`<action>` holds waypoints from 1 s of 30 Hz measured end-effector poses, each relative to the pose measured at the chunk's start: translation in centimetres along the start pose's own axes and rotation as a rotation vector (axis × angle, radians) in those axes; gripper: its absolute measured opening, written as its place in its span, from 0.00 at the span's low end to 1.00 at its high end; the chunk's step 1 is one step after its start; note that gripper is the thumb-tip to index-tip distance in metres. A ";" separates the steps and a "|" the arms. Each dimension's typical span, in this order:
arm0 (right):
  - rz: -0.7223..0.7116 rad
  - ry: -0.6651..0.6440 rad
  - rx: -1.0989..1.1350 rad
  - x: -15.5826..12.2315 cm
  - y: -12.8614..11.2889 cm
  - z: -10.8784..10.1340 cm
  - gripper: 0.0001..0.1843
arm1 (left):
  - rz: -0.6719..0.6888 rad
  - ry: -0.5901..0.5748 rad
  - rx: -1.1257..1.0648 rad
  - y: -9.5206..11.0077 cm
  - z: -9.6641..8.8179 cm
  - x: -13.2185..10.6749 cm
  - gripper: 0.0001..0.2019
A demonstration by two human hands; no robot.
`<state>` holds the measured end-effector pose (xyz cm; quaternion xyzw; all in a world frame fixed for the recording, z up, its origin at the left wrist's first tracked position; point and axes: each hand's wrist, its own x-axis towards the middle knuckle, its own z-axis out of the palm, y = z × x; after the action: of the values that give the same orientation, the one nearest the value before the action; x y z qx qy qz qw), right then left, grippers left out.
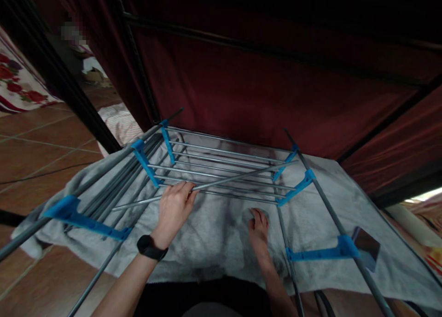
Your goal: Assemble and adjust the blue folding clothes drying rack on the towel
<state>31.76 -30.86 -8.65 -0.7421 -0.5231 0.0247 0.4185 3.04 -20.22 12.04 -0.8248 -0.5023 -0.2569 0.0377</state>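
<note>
My left hand (177,205), with a black band on its wrist, is closed around a loose grey metal rod (238,176). The rod slants up to the right across a drying rack frame. My right hand (258,225) rests on the grey blanket (221,236), its fingers loosely bent and a gap beside the thumb; I see nothing held in it. Blue plastic brackets (311,252) join the frame's long side tubes (331,211). Several parallel rods (224,152) span between the far brackets.
A bundle of loose grey rods (120,179) lies on the blanket at the left. A phone (366,249) lies beside the right tube. Dark red curtains (241,86) hang behind, within a dark metal bed frame (65,82). Tiled floor (44,146) shows at the left.
</note>
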 end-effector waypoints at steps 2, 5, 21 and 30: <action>0.029 0.008 0.093 0.1 0.2 -0.4 0.21 | -0.009 -0.012 -0.019 -1.0 1.1 -1.8 0.14; 0.145 0.017 0.296 0.4 0.3 -1.3 0.21 | -0.033 -0.046 -0.084 -2.3 2.8 -4.4 0.14; 0.650 -0.072 1.126 0.6 -0.6 -4.7 0.14 | 0.098 -0.231 -0.144 -5.1 7.0 -8.6 0.13; 0.843 -0.007 1.108 0.7 1.8 -4.3 0.09 | 0.336 -0.282 -0.090 -5.5 9.5 -8.5 0.12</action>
<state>35.48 -33.02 -6.78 -0.5589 -0.1020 0.4509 0.6884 -1.03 -21.36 -1.21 -0.9255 -0.3460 -0.1514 -0.0273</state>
